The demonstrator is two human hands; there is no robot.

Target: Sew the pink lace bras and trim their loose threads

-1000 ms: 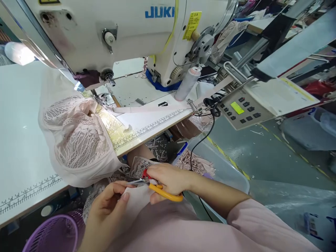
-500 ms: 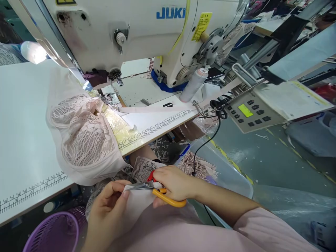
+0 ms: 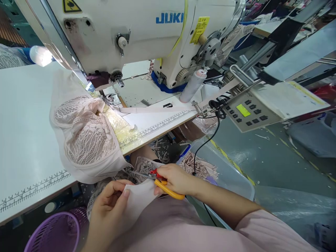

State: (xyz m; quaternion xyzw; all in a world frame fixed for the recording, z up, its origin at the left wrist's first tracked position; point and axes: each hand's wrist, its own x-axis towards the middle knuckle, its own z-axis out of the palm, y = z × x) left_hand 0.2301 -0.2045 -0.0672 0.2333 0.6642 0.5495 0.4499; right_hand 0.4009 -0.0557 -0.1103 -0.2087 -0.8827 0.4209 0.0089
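My left hand [image 3: 111, 201] pinches the edge of a pale pink fabric piece [image 3: 140, 196] between thumb and fingers, low in front of my body. In my right hand [image 3: 174, 180] is a pair of scissors [image 3: 168, 189] with orange and red handles; its blades point left, just above the fabric edge and apart from it. A pale pink lace bra [image 3: 90, 147] lies on the table under the sewing machine's needle area, its lower edge hanging over the table's front. Part of the right-hand fingers is hidden behind the handles.
The sewing machine [image 3: 141, 38] stands over the white table [image 3: 23, 129]. A pink strip [image 3: 157, 109] runs to a metal guide beside a control box [image 3: 249, 112]. A thread cone [image 3: 193, 85] stands behind. Below are a clear bin [image 3: 236, 182] of strips and a purple basket [image 3: 52, 232].
The scissors have lifted off the fabric edge and tilted, blades pointing up and left. My left hand keeps its pinch. The view has shifted slightly.
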